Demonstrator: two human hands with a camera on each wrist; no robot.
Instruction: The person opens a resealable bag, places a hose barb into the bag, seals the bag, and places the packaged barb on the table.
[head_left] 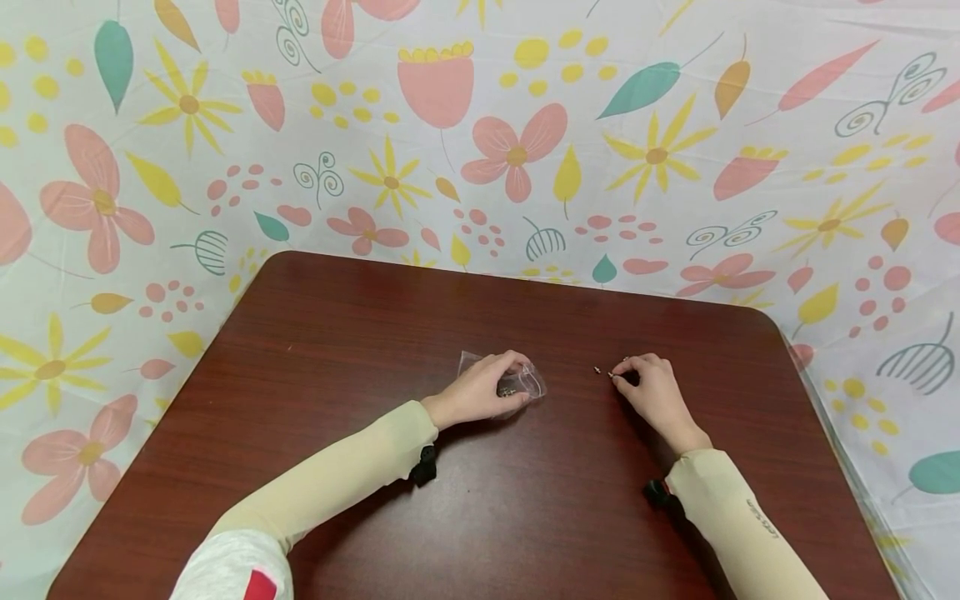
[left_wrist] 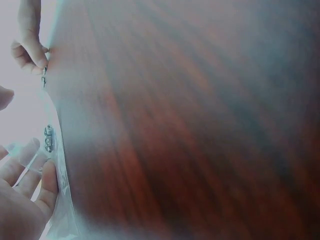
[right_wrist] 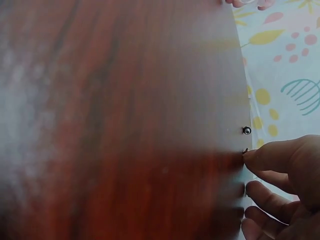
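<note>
My left hand (head_left: pixel 480 393) holds a small clear plastic bag (head_left: pixel 534 382) on the table, thumb and fingers spread around its mouth. Several tiny silvery metal parts (left_wrist: pixel 48 137) lie inside the bag. To the right, my right hand (head_left: pixel 658 398) is low over the tabletop, its thumb and forefinger pinching a tiny metal piece (head_left: pixel 611 375). Just left of those fingertips lies another small metal piece (head_left: pixel 597 370); in the right wrist view a round-ended metal piece (right_wrist: pixel 246 130) sits beside the forefinger. The exact kind of these parts is too small to tell.
Both hands work over a dark reddish-brown wooden table (head_left: pixel 465 525) with rounded corners. A white cloth (head_left: pixel 300 92) printed with flowers and leaves hangs behind the table and along its sides. Black wrist straps (head_left: pixel 424 465) sit below the cuffs.
</note>
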